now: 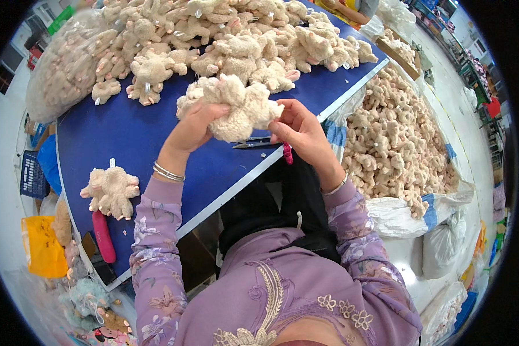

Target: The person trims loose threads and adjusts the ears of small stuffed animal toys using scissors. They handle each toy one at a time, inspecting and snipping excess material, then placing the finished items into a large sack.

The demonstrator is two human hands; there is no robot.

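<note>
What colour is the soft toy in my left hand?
The toy is cream, as the head view shows best.

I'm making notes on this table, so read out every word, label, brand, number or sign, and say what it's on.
No legible text to quote.
Held toy: no lettering shows.
White tags on toys: too small to read.
Pink thing: pale marking, too small to read.
Yellow bag: faint marking, too blurred to read.

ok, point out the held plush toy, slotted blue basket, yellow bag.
Held cream plush toy (236, 118), head view: fleece near middle.
Slotted blue basket (33, 175), head view: side wall.
Yellow bag (44, 249), head view: front.
</note>
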